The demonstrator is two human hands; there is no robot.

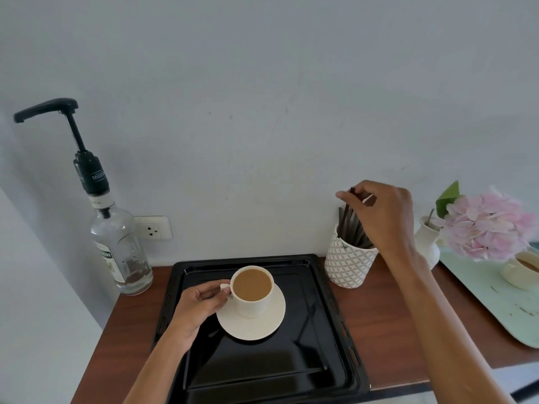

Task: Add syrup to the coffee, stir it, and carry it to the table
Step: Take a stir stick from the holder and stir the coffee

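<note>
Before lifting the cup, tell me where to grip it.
Grip the cup by its handle, coming from the left. The handle sticks out leftward, the left hand is already there, and the coffee sits near the rim, so keep it level.

A single head-worn wide-angle view looks forward and steeply down from above the near edge of the black tray (335, 310), close over it. It faces the wall behind the tray; the counter spreads left and right of the tray, bowed by the lens.
</note>
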